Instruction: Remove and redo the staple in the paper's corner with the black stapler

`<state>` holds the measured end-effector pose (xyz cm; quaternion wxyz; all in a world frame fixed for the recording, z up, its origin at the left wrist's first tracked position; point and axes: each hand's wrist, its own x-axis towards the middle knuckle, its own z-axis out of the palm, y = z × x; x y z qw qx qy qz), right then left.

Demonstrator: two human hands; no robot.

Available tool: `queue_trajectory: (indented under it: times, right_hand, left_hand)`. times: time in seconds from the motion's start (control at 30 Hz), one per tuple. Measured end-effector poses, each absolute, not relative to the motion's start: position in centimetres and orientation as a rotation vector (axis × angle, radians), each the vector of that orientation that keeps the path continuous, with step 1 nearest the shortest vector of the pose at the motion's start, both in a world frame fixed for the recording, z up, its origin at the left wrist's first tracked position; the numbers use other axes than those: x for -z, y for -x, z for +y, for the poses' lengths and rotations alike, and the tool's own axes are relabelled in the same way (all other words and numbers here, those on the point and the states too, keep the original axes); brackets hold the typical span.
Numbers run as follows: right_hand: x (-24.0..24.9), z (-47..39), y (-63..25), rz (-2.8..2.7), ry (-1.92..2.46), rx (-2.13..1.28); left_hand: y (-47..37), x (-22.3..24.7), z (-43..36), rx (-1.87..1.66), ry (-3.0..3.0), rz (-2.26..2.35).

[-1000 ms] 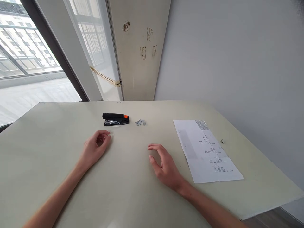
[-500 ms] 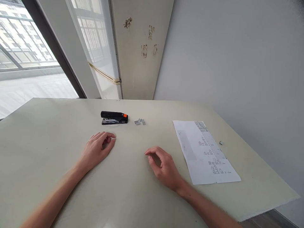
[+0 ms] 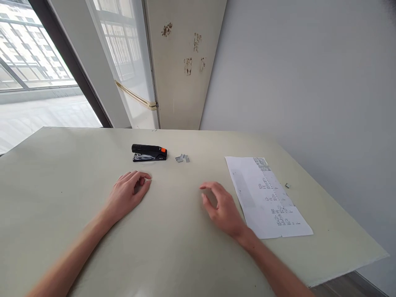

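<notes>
My left hand (image 3: 128, 194) lies palm down on the pale table (image 3: 62, 173), fingers loosely curled, holding nothing. A black stapler with an orange tip (image 3: 149, 152) sits just beyond it. Small strips of staples (image 3: 182, 158) lie to the right of the stapler. My right hand (image 3: 224, 208) hovers low over the table with its fingers apart and empty, close to the left edge of a printed paper sheet (image 3: 267, 196).
One loose staple strip (image 3: 287, 186) lies right of the paper, near the grey wall. An old cream fridge (image 3: 173, 62) stands behind the table's far edge, with a large window at the left. The table's right edge drops to the floor.
My right hand has moved right and a little away from me, toward the paper. My left hand has settled flatter on the table. The view shifted slightly.
</notes>
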<state>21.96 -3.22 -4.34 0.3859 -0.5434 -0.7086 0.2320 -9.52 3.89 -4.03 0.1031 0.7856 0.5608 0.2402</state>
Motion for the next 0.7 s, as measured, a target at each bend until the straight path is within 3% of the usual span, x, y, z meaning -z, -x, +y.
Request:
queue_trajectory:
  times: [0.13, 0.37, 0.57, 0.7]
  right_hand:
    - [4.6, -2.2, -25.4, -1.713, 1.628, -0.359]
    - [6.3, -5.2, -29.9, -1.715, 2.087, -0.293]
    - [7.2, -9.5, -25.5, -1.866, 2.011, -0.266]
    - [4.2, -11.1, -21.1, -2.037, 1.656, -0.604]
  left_hand:
    - [9.5, 4.0, 3.8, -0.707, -2.313, 1.663]
    - [9.5, 4.1, 3.7, -0.735, -2.326, 1.639]
    - [9.6, 4.2, 3.6, -0.737, -2.336, 1.631]
    - [9.5, 4.2, 3.7, -0.729, -2.349, 1.623]
